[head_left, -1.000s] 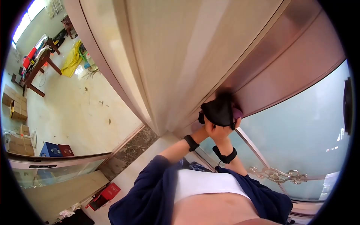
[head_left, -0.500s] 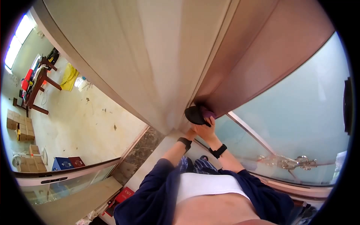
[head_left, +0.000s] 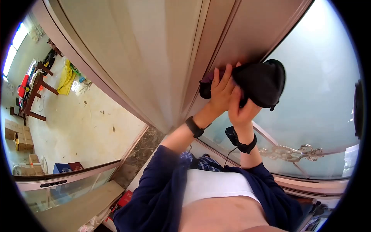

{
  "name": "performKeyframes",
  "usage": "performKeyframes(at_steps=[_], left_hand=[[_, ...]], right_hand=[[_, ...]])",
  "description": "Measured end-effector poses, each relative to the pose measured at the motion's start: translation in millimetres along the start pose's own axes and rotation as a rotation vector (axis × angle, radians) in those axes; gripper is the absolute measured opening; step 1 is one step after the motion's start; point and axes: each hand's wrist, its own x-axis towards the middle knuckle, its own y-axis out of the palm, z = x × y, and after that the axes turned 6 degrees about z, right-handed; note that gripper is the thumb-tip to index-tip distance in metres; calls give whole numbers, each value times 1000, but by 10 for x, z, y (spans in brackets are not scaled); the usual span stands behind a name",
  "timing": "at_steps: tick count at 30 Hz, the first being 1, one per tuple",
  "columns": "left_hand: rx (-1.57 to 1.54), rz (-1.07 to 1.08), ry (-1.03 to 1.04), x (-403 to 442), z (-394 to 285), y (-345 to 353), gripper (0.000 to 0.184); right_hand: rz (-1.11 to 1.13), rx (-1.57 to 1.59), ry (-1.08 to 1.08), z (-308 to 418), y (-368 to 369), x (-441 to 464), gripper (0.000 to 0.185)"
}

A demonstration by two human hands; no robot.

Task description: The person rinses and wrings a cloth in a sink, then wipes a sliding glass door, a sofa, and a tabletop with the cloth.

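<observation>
My left hand has its fingers stretched up and slightly apart, resting against a dark purple item and the edge of a black, soft-looking item. Close beside it, my right hand grips the underside of the black item, thumb up, its other fingers mostly hidden. The black item lies in front of the pinkish door frame and partly over the frosted glass. Black bands circle both wrists.
A pale panel rises at the centre. Through the opening at left are a wooden table, a yellow cloth, cardboard boxes and a blue box. Ornate metalwork crosses the glass at right.
Both hands have moved up and right from the frame's lower part, and the black item has come with them. My left fingers, earlier mostly hidden, now show stretched out.
</observation>
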Motion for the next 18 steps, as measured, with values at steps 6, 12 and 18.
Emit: performKeyframes(at_steps=[6, 12, 18], left_hand=[[222, 321, -139, -967, 601, -95, 33], [256, 604, -384, -1907, 950, -575, 35], [201, 609, -416, -2038, 822, -554, 37]], right_hand=[[186, 15, -54, -240, 504, -375, 33], [418, -877, -196, -803, 1149, -1960, 36], [604, 365, 534, -660, 1079, -2078, 36]])
